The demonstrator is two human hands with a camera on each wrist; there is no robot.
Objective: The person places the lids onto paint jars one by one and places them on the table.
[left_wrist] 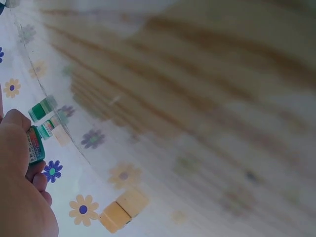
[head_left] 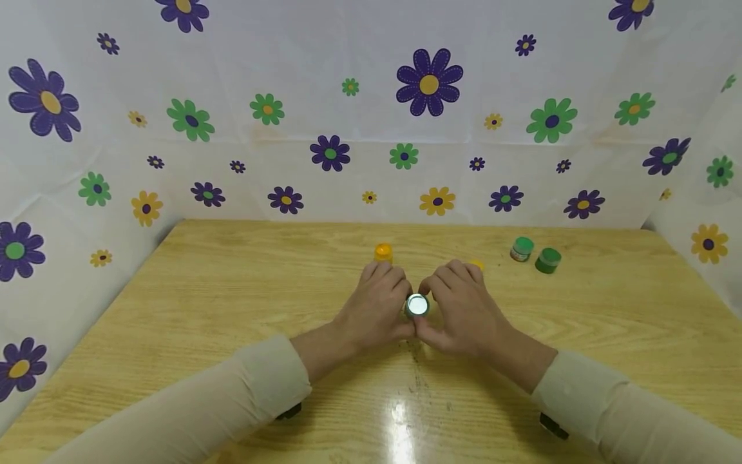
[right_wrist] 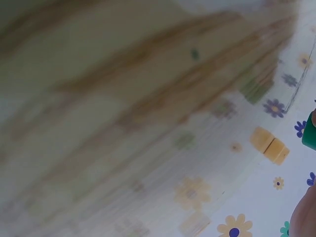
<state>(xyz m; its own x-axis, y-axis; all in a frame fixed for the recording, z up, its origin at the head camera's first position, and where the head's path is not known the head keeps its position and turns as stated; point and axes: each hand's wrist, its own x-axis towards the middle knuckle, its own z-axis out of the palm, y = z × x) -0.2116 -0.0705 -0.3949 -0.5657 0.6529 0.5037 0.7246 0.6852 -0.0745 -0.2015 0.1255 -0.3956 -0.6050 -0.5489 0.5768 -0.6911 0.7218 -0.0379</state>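
Note:
A small green jar point(head_left: 418, 305) is held upright between both hands near the middle of the table, its round top pale and shiny in the head view. My left hand point(head_left: 375, 304) grips the jar's left side, thumb toward me. From the right, my right hand point(head_left: 464, 308) pinches the same jar between thumb and fingers. A printed label shows on the jar point(left_wrist: 35, 145) in the left wrist view. Only the green edge of the jar point(right_wrist: 309, 136) enters the right wrist view. Whether its lid is on, I cannot tell.
An orange-yellow jar point(head_left: 383, 252) stands just beyond my left hand. Another yellow object point(head_left: 477, 265) is mostly hidden behind my right hand. Two green jars point(head_left: 522, 249) stand at the back right of the wooden table point(head_left: 243, 277). Flower-printed sheeting point(head_left: 348, 116) encloses the back and sides.

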